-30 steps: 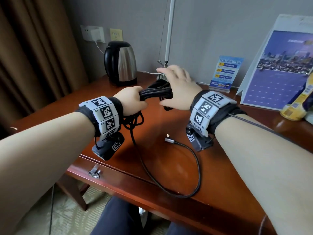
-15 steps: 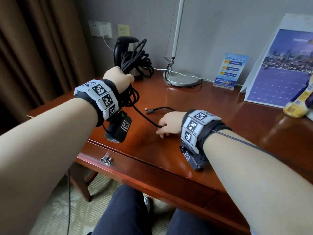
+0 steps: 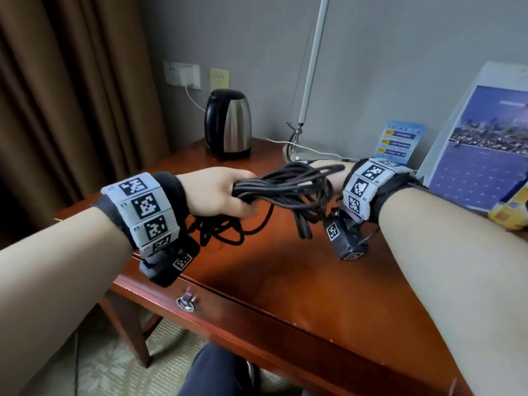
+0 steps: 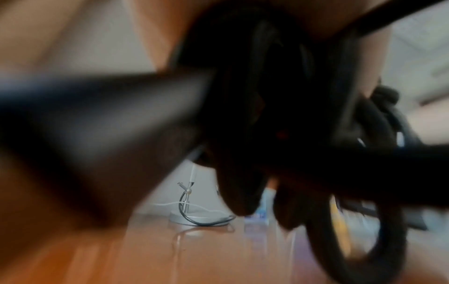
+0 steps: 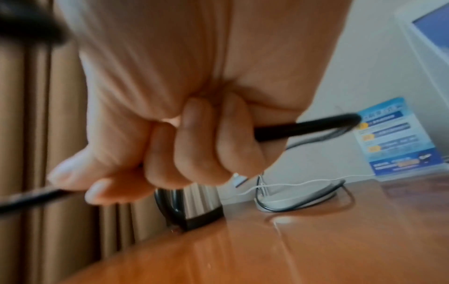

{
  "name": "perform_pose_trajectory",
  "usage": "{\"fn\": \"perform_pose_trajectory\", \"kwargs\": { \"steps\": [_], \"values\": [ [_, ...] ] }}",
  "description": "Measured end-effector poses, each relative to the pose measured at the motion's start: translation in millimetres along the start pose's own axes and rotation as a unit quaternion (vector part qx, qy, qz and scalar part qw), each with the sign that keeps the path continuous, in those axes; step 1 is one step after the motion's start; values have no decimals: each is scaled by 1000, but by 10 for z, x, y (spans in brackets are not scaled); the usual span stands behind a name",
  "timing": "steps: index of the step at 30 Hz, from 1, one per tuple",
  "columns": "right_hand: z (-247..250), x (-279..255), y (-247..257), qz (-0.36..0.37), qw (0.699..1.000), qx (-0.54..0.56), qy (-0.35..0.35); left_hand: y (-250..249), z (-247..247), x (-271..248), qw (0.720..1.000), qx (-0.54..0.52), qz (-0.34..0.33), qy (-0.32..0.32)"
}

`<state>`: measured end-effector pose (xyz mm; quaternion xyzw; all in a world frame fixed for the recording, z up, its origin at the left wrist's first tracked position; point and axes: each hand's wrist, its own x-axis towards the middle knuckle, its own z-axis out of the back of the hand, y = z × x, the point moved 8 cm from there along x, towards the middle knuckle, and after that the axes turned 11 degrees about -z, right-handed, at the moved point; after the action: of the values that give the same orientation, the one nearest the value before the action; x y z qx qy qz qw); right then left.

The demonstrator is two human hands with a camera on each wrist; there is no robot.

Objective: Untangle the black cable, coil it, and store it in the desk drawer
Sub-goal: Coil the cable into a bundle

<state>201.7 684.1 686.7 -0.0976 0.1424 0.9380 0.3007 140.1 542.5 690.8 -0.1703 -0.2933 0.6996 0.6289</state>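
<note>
The black cable [image 3: 288, 187] is gathered into a bundle of several loops held above the desk. My left hand [image 3: 217, 192] grips one end of the bundle, with loose strands hanging below it [image 3: 220, 230]. My right hand [image 3: 334, 175] is mostly hidden behind the loops in the head view. In the right wrist view its fingers [image 5: 194, 146] are curled round a strand of the black cable [image 5: 306, 126]. The left wrist view shows only blurred dark cable [image 4: 279, 115] close to the lens. The desk drawer [image 3: 257, 318] with its metal pull [image 3: 187, 301] is closed.
On the red-brown desk [image 3: 300, 275] stand a kettle [image 3: 228, 124] at the back, a lamp base [image 3: 303, 152] with a white cord, a blue card [image 3: 400, 141] and a large calendar board [image 3: 485, 150]. A yellow packet [image 3: 511, 210] lies at the right edge. Curtain on the left.
My right hand has risen from the desk and taken hold of the cable at the bundle. My left hand has lowered the bundle from upright to level. The loose end no longer lies on the desk.
</note>
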Motion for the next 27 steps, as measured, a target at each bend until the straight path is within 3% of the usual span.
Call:
{"fn": "perform_pose_trajectory", "kwargs": {
  "steps": [4,9,13,17,21,27],
  "values": [
    [185,75,124,24,1000,-11,8,78,-198,86,982,159,26,95],
    [268,30,381,69,997,26,39,347,-300,145,962,219,103,126],
    [276,-16,595,94,995,30,14,456,-213,254,960,224,154,63],
    [269,-156,774,138,990,-14,-36,519,-80,282,969,156,189,-38],
    [228,-252,711,155,985,49,-53,584,65,226,968,40,207,-134],
    [122,-251,516,180,971,149,-54,696,201,122,930,-190,202,-241]
  ]
}}
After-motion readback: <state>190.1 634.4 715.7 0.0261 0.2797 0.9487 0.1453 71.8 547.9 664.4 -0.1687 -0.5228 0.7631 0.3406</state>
